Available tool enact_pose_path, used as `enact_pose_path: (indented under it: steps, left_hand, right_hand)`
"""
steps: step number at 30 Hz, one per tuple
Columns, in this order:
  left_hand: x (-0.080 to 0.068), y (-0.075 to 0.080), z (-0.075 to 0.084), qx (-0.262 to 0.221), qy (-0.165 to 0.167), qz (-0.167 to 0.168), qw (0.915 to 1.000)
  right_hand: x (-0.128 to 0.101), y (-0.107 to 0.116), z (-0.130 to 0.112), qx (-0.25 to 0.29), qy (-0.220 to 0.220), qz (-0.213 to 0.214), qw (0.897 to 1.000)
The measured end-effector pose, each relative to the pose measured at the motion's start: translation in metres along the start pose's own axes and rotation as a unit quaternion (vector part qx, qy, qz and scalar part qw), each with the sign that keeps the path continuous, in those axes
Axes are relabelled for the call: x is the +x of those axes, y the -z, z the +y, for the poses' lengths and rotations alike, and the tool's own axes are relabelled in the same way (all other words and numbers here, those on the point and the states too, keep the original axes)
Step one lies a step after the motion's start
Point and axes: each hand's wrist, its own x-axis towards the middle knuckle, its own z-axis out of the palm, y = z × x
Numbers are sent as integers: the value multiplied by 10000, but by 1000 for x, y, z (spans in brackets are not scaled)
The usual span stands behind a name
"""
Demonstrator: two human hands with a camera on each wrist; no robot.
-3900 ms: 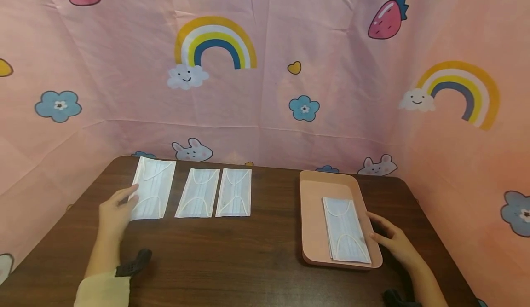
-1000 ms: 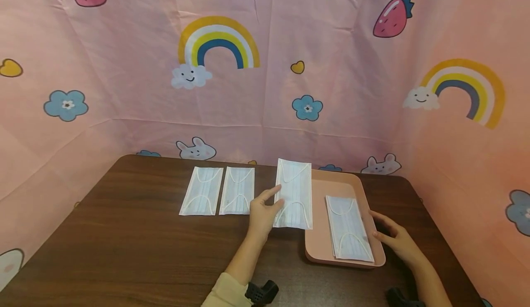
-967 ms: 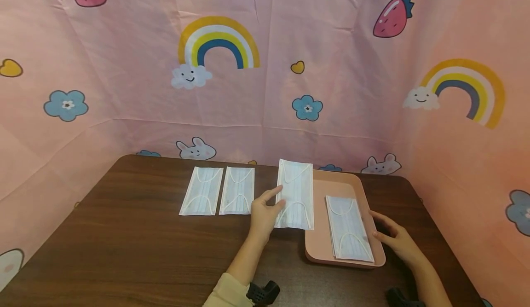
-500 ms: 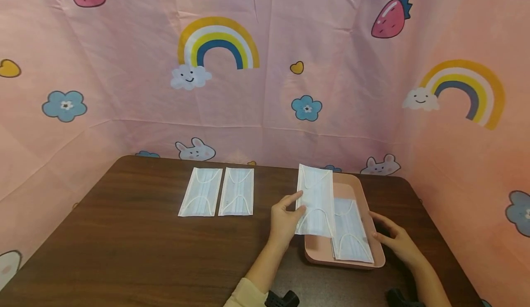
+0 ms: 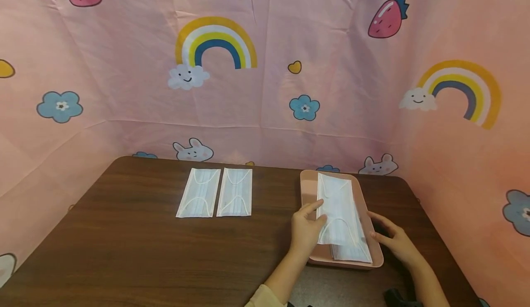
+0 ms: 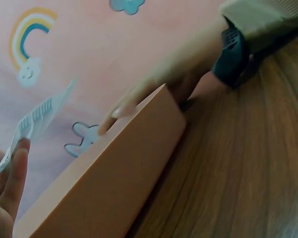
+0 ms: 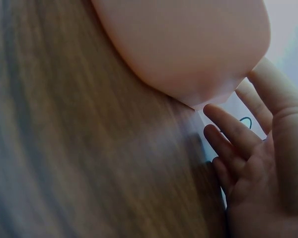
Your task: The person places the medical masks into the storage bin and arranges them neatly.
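In the head view my left hand (image 5: 305, 230) pinches a face mask (image 5: 336, 210) by its left edge, thumb and forefinger on it. This mask is over the pink tray (image 5: 309, 185), covering most of a small stack of masks (image 5: 352, 253) lying inside. The left wrist view shows the held mask (image 6: 37, 119) edge-on, raised above the tray's rim. My right hand (image 5: 399, 242) touches the tray's right side with thumb and forefinger; its other fingers are loosely bent in the right wrist view.
Two more masks, a left one (image 5: 198, 193) and a right one (image 5: 234, 192), lie flat side by side on the brown wooden table (image 5: 165, 256). A pink patterned cloth (image 5: 265, 90) hangs behind and at both sides.
My left hand has taken the leftmost mask from the table and carried it right until it is over the tray and its stack. The right hand has stayed at the tray's side.
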Motion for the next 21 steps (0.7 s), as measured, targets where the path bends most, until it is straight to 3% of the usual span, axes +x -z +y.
enact_pose_path:
  steps: [6, 15, 21]
  left_hand:
    - [-6, -16, 1, 78, 262, 88, 9996]
    - [-8, -30, -8, 588, 478, 300, 9967]
    - [-6, -35, -10, 1312, 742, 386, 9878]
  right_hand:
    - [0, 0, 1, -46, -4, 3, 10000]
    - [0, 0, 1, 72, 25, -8, 10000]
    - [1, 0, 1, 148, 234, 2, 9996]
